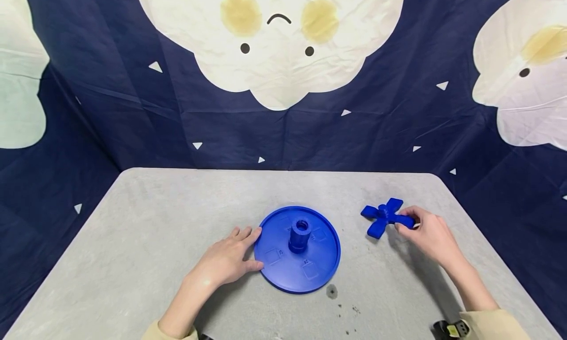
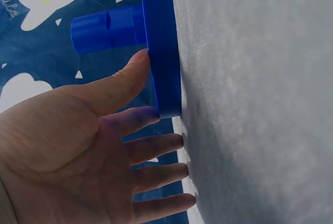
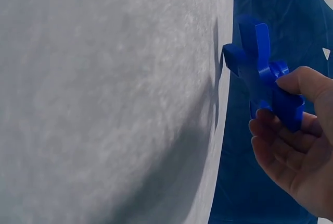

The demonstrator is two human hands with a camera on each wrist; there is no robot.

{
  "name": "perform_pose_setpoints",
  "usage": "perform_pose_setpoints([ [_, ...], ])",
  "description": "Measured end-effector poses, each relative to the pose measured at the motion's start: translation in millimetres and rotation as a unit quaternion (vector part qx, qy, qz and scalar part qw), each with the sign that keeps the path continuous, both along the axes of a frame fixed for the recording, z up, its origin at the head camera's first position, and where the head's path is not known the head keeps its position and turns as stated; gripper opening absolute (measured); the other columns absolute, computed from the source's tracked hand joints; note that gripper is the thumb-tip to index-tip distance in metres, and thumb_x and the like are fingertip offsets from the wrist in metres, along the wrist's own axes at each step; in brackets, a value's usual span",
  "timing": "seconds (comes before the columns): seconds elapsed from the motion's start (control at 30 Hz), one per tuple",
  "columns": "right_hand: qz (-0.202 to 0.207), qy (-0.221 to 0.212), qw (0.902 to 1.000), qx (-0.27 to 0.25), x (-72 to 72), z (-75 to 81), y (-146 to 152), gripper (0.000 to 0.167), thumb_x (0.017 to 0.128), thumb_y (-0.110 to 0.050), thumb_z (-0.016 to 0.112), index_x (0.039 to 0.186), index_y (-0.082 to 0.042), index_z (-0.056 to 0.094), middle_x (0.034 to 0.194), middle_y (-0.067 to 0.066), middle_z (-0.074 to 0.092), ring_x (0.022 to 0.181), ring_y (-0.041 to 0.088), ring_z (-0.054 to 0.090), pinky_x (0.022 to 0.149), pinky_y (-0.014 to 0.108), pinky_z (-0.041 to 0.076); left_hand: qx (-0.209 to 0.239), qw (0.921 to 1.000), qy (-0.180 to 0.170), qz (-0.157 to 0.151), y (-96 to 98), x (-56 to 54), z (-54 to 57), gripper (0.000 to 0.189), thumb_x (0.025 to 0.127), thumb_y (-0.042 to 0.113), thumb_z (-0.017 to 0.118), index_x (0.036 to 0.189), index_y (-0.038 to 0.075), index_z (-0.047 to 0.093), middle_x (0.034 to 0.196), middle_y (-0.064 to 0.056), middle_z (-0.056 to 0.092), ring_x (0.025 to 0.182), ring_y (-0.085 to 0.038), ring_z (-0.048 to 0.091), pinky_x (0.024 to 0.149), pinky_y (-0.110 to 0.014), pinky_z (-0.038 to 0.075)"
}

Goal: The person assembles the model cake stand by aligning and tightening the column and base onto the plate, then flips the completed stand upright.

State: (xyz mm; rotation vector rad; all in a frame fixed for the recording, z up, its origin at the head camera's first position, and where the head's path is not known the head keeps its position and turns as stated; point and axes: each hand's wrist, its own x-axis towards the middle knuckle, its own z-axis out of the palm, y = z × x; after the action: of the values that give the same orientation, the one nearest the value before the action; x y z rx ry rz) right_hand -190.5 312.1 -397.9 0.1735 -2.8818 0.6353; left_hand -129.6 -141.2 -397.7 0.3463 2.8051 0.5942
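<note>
A round blue disc (image 1: pixel 321 261) with a raised rim lies on the table, and a hollow blue post (image 1: pixel 299 237) stands up from its middle. My left hand (image 1: pixel 226 259) is at the disc's left edge, thumb and index fingertip against the rim. In the left wrist view its fingers are straight and spread, with the disc's side (image 2: pixel 164 57) seen edge-on. To the right of the disc, my right hand (image 1: pixel 429 232) pinches one arm of a blue four-armed piece (image 1: pixel 386 216) with a short stub at its centre. The right wrist view shows this piece (image 3: pixel 263 73) held between thumb and fingers.
The grey table (image 1: pixel 186 202) has rounded far corners. Dark blue cloth (image 1: pixel 283 138) with pale clouds hangs behind it and at both sides. A round dark mark (image 1: pixel 331 291) and several small specks lie near the disc's front right.
</note>
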Motion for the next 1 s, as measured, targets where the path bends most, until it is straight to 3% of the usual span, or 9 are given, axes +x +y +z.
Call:
perform_pose_setpoints([
  [0.43,0.002,0.061,0.9972,-0.043,-5.9,9.9,-20.4,0.025,0.086,-0.026,0.081,0.106,-0.013,0.074,0.092,0.008,0.079,0.075,0.010,0.071,0.061,0.019,0.049,0.000,1.0000,0.002,0.002,-0.2,0.6,0.7,0.080,0.089,0.044,0.077,0.155,0.011,0.047,0.160,-0.020,0.045,0.151,-0.049,0.036,0.115,-0.068,0.039],
  [0.63,0.011,0.108,0.9911,-0.077,-8.8,16.3,-32.3,0.027,0.086,-0.023,0.082,0.109,-0.012,0.075,0.094,0.012,0.079,0.074,-0.004,0.065,0.063,0.006,0.047,0.001,1.0000,0.000,0.002,-0.1,0.6,1.0,0.080,0.089,0.045,0.077,0.155,0.011,0.046,0.160,-0.021,0.045,0.151,-0.050,0.036,0.115,-0.068,0.038],
  [0.8,0.011,0.145,0.9820,-0.121,-6.7,25.1,-44.0,0.029,0.086,-0.021,0.084,0.112,-0.011,0.075,0.097,0.012,0.078,0.076,-0.018,0.059,0.064,0.004,0.047,0.003,1.0000,0.003,0.000,-0.2,-0.1,0.5,0.080,0.089,0.044,0.077,0.155,0.010,0.046,0.160,-0.021,0.045,0.150,-0.050,0.036,0.115,-0.067,0.038],
  [0.9,0.004,0.157,0.9761,-0.151,-4.5,30.9,-51.7,0.030,0.086,-0.022,0.084,0.114,-0.012,0.075,0.098,0.008,0.077,0.077,-0.022,0.059,0.065,0.004,0.049,0.004,1.0000,0.004,-0.002,-0.2,-0.1,-0.1,0.080,0.089,0.044,0.077,0.155,0.010,0.047,0.160,-0.021,0.045,0.150,-0.050,0.036,0.115,-0.068,0.038],
  [1.0,-0.007,0.164,0.9706,-0.176,-3.4,36.0,-59.2,0.032,0.086,-0.022,0.085,0.116,-0.015,0.076,0.095,-0.006,0.075,0.078,-0.021,0.061,0.067,0.005,0.050,0.006,1.0000,0.002,-0.001,-0.3,0.1,-0.2,0.080,0.089,0.044,0.077,0.155,0.010,0.046,0.160,-0.022,0.044,0.150,-0.050,0.036,0.115,-0.069,0.038],
])
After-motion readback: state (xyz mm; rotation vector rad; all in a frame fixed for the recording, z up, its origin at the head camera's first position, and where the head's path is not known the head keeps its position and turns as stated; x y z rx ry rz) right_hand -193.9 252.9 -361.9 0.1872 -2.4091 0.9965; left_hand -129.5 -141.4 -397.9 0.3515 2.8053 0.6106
